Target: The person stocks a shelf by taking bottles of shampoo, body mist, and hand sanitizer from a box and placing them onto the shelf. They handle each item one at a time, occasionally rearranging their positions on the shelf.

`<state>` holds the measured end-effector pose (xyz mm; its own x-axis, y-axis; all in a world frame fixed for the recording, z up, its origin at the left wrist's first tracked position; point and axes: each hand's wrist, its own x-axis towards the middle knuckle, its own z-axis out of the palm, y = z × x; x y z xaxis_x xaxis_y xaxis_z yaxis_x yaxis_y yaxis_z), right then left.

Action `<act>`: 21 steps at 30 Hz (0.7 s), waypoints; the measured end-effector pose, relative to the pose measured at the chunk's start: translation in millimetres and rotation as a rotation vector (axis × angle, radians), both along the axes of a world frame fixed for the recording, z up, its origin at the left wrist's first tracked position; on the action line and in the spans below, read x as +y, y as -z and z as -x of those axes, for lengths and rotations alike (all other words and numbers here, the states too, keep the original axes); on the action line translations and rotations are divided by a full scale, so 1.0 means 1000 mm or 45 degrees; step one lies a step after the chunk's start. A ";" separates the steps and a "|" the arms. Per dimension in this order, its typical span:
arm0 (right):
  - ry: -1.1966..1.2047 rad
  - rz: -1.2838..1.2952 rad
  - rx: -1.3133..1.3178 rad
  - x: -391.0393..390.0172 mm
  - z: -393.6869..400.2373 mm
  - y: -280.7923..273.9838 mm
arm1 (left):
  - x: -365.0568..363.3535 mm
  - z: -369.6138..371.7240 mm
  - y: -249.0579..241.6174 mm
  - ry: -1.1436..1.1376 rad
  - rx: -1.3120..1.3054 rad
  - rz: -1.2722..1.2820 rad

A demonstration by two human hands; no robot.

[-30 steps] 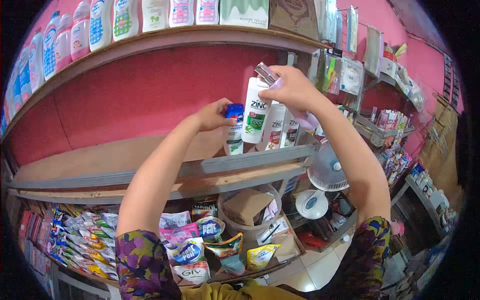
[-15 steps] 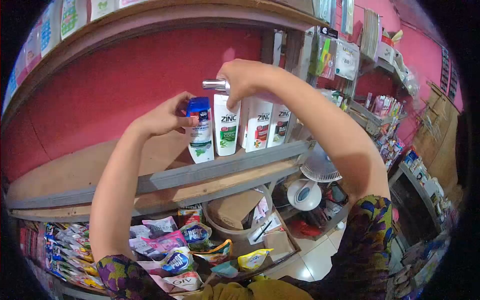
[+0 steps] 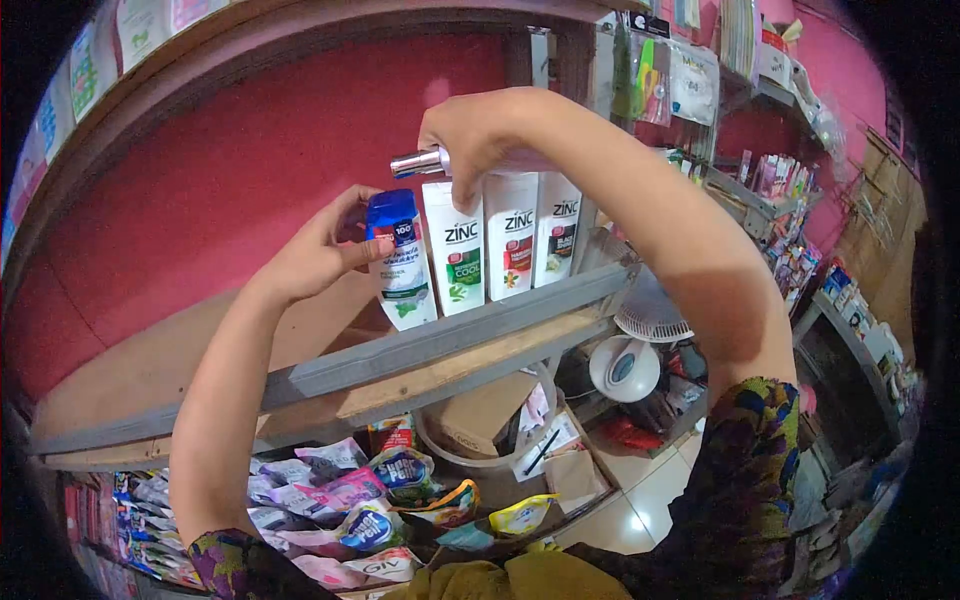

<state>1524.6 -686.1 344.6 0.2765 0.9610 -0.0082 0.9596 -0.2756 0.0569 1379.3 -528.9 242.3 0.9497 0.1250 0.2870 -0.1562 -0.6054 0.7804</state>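
My left hand (image 3: 335, 250) is closed around the upper part of a white shampoo bottle (image 3: 408, 285) with a blue cap, which stands at the left end of a row on the shelf. My right hand (image 3: 468, 140) grips a silver-capped bottle (image 3: 420, 162) held sideways above the row; the arm and fingers hide most of its body. The right thumb reaches down to the top of a white Zinc bottle with a green label (image 3: 465, 265). Beside it stand a red-labelled Zinc bottle (image 3: 512, 250) and a black-labelled one (image 3: 557, 240).
The wooden shelf (image 3: 330, 325) has a grey front edge (image 3: 440, 335). Below are detergent pouches (image 3: 400, 470), a round plastic tub (image 3: 425, 440) and a white fan (image 3: 625, 367). An upper shelf (image 3: 260, 55) curves overhead. Hanging packets (image 3: 692, 85) are at the right.
The view has shifted slightly. The gap between the green-labelled and red-labelled Zinc bottles has narrowed. Both hands keep their grips.
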 end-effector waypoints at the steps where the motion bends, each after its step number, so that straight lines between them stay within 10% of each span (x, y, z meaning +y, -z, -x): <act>1: 0.011 0.012 0.015 -0.001 -0.001 0.000 | -0.001 0.000 0.002 0.021 -0.028 0.015; 21: -0.065 0.102 0.081 0.001 -0.011 -0.005 | -0.006 -0.003 0.004 0.102 -0.004 0.085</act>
